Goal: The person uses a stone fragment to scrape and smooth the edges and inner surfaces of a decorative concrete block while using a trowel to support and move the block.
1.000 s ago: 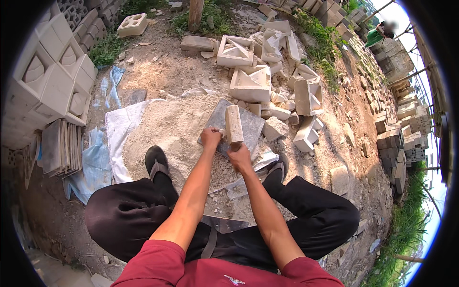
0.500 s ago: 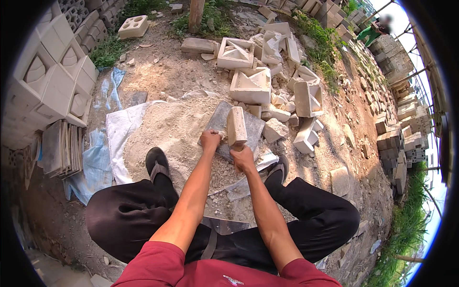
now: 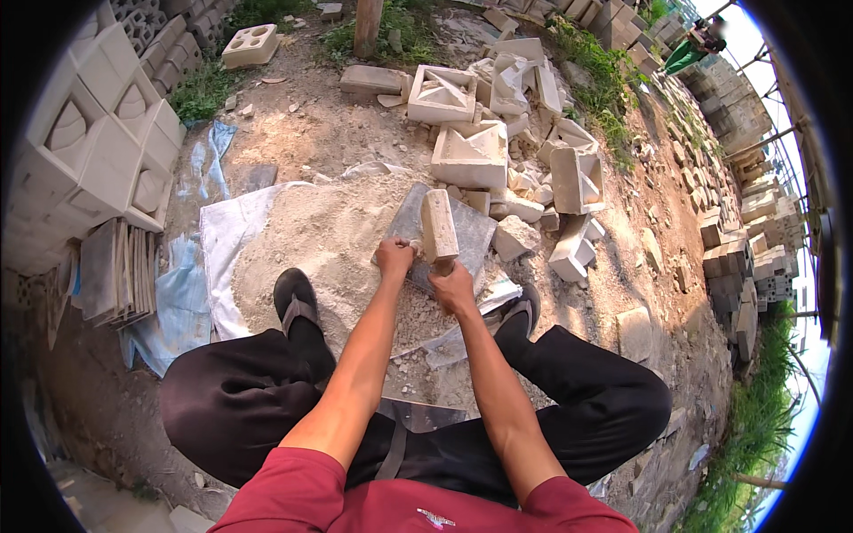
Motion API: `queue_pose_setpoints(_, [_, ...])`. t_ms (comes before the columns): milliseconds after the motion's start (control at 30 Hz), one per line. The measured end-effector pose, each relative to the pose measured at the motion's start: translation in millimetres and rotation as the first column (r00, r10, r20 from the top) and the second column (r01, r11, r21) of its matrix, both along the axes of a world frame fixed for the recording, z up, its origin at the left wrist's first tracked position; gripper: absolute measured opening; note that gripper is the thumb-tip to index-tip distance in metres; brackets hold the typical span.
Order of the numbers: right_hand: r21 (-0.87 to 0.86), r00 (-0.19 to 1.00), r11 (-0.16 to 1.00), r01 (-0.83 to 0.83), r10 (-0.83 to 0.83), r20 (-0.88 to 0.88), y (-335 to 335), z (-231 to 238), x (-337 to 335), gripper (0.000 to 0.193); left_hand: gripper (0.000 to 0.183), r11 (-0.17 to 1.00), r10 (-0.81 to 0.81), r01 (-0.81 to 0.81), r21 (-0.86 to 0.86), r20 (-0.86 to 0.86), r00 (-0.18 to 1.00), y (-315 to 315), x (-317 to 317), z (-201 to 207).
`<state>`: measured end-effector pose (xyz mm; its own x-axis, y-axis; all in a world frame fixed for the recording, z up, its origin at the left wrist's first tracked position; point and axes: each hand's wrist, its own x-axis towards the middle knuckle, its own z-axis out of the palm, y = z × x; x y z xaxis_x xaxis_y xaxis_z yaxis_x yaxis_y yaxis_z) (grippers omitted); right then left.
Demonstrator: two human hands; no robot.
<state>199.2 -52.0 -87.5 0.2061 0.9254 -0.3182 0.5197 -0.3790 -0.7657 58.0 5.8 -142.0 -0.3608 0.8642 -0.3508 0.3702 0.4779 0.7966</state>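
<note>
My right hand point(image 3: 452, 286) is wrapped round the handle of a mallet, and the mallet's long pale rectangular head point(image 3: 439, 225) stands just beyond my fingers. Under it lies a flat grey slab point(image 3: 475, 233), dusted with crumbs. On the slab's left part, my left hand point(image 3: 394, 257) is closed in a pinch on a small pale chunk point(image 3: 415, 246), which my fingers partly hide. The two hands are close together but apart. A spread of crushed pale grit point(image 3: 311, 240) lies to the left of the slab on a white sheet point(image 3: 224, 258).
Broken moulded blocks point(image 3: 468, 153) and rubble pile up beyond the slab. Stacked pale blocks point(image 3: 107, 133) rise at the left, beside thin boards point(image 3: 115, 271) and a blue sheet point(image 3: 182, 306). A wooden post point(image 3: 367, 27) stands far ahead. Another person point(image 3: 697, 46) is far right.
The view has shifted slightly. Both hands stay at the slab, the left pinching the chunk and the right gripping the mallet, with its head still low over the slab.
</note>
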Motion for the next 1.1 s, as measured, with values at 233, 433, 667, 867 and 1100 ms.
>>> queue_pose_setpoints(233, [-0.089,0.999,0.996,-0.019,0.023,0.044,2.1,-12.2,3.0,0.041,0.023,0.999,0.007,-0.009,0.048,0.035,0.999,6.7,7.5,-5.0])
queue_pose_setpoints(433, [-0.082,1.0,0.997,0.011,-0.013,-0.016,12.5,9.8,-6.0,0.043,0.022,0.994,0.014,-0.018,0.109,0.032,0.999,2.4,-3.7,-14.3])
queue_pose_setpoints(667, [-0.102,0.99,0.994,-0.039,0.052,0.129,3.7,-9.0,8.6,0.045,0.02,0.992,-0.033,0.04,0.118,-0.063,0.997,6.0,9.3,-7.1])
queue_pose_setpoints(867, [-0.156,0.999,0.987,-0.036,0.036,-0.003,16.6,6.5,1.9,0.045,0.028,0.954,-0.071,0.103,0.282,-0.121,0.99,-2.1,7.4,-12.9])
queue_pose_setpoints(1100, [-0.053,0.998,0.999,0.009,-0.006,0.067,-4.4,-21.7,0.0,0.047,0.036,0.908,-0.352,0.394,0.14,-0.25,0.902,-11.4,-4.3,14.9])
